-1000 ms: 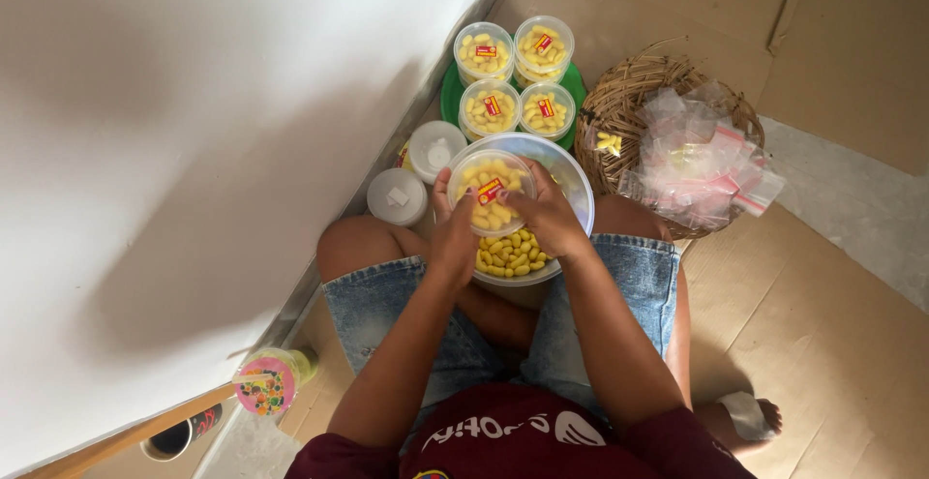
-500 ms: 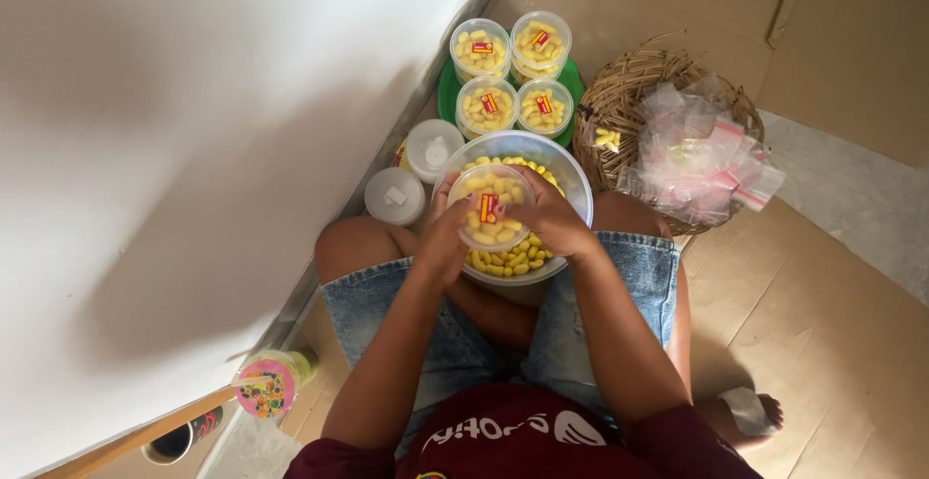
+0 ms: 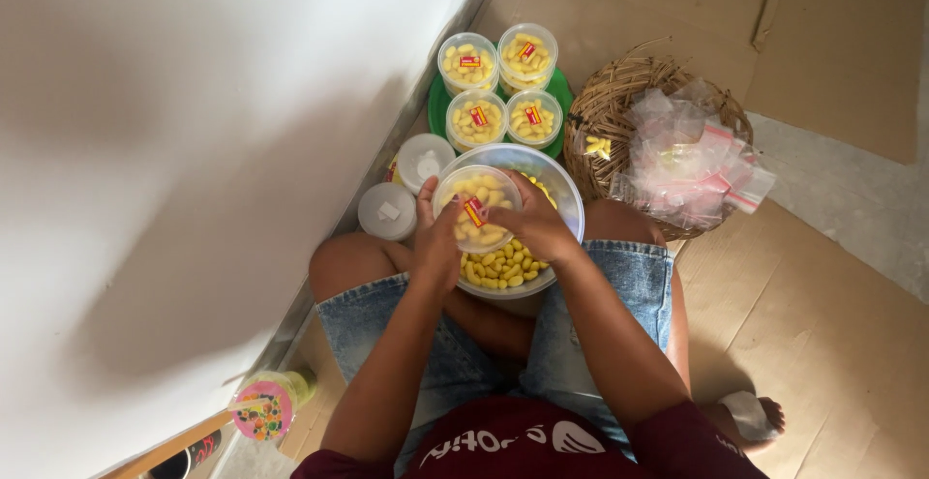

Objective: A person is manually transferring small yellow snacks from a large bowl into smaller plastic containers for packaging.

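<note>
Just above frame centre, left hand [image 3: 437, 242] and right hand [image 3: 535, 224] clamp a lidded tub [image 3: 475, 208] of yellow pieces from both sides, over the big bowl [image 3: 569, 198].

The left hand [image 3: 437, 239] and right hand [image 3: 535, 223] cover the near rim of the small tub [image 3: 474, 208], so the grip contact points cannot be confirmed. The tub conceals much of the large bowl [image 3: 561, 184] and its yellow pieces. The red label [image 3: 474, 212] is too small to read. The basket [image 3: 610, 102] interior is largely hidden under clear bags [image 3: 687, 164]. The cup [image 3: 263, 406] is partly obscured, and the wooden stick [image 3: 164, 445] is cut off by the lower edge.
</note>
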